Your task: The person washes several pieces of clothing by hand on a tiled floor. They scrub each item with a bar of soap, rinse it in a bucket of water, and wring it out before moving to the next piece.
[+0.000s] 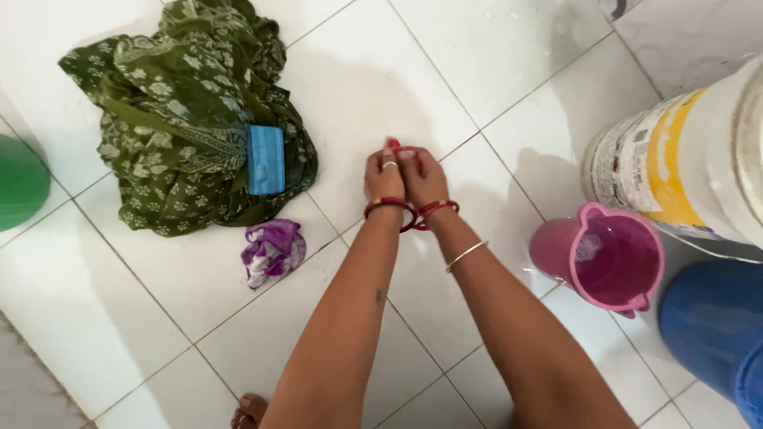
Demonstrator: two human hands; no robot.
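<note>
My left hand (384, 176) and my right hand (424, 178) are pressed together over the white tiled floor (445, 71), fingers pointing away from me. Between the fingertips both hands pinch a thin red bangle (402, 148). More red bangles sit on both wrists, and a thin silver one is on my right forearm. A ring shows on a finger of the left hand. To the left of the hands lies a crumpled green patterned cloth (175, 119) with a blue rectangular bar (265, 159) resting on it.
A small purple and white cloth (273, 251) lies below the green pile. A pink mug (616, 258) holding water stands at the right, beside a large white and yellow bucket (691, 159) and a blue bucket (711, 330). A green tub (17, 183) touches the left edge. My toes (248, 411) show at the bottom.
</note>
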